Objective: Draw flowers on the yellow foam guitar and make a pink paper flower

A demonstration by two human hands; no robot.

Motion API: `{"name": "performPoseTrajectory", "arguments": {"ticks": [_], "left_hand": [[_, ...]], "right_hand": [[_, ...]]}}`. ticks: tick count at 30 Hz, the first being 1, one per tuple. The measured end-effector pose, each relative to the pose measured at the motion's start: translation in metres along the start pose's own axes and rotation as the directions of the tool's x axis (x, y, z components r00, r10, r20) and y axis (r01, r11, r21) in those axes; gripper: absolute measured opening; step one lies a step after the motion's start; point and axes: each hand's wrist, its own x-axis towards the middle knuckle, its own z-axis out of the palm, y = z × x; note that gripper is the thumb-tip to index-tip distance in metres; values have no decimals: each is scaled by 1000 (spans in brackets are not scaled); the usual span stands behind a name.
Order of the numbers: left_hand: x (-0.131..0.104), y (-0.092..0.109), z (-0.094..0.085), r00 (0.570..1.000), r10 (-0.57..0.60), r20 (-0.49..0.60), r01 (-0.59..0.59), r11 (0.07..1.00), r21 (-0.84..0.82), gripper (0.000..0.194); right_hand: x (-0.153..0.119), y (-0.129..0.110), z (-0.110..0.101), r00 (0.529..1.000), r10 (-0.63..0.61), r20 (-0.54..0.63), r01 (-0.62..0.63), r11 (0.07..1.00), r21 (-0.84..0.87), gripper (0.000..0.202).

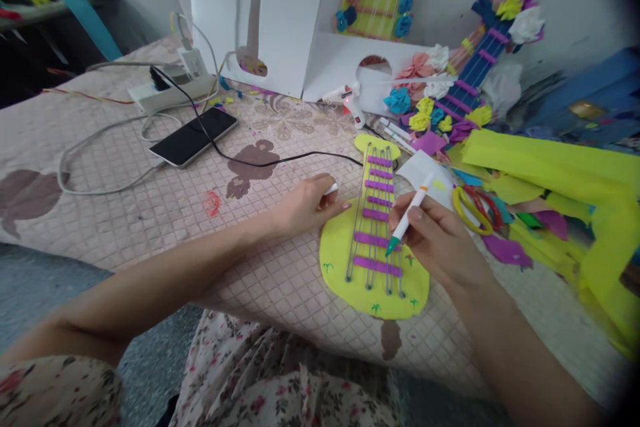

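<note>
A yellow guitar-shaped cutout (340,247) lies flat on the patterned tablecloth, with purple strips, grey strings and small green drawings near its rounded edge. Over its right side, my right hand (440,240) pinches a white marker (407,220), green tip pointing down-left and just above the strips. My left hand (313,203) is closed at the cutout's left edge, fingers curled round a small white piece that looks like a marker cap (331,189).
Behind stand white boards (280,20) and a decorated blue guitar (473,80). A glue gun (353,103) lies near them. Left are a phone (195,137), cables and a power strip (170,90). Scissors (470,210) and yellow paper scraps (550,160) lie right.
</note>
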Motion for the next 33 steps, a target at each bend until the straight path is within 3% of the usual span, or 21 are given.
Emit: {"name": "performPoseTrajectory", "arguments": {"ticks": [7,11,20,25,33], "left_hand": [[-5,13,-5,982,113,150,-105,993,-57,32],[-4,12,-1,972,154,180,-147,988,-54,30],[-4,10,3,973,163,162,-164,986,-5,24],[-6,11,4,973,149,174,-160,986,46,27],[-7,14,7,969,193,154,-196,981,3,30]], "right_hand": [[14,0,4,970,-209,-128,212,977,12,10],[13,-1,11,945,-276,-175,279,960,-7,7],[7,7,21,958,-253,-133,244,966,-84,11],[3,9,27,979,-199,-55,192,975,-113,11],[1,11,28,969,-244,-39,242,969,-53,9]]}}
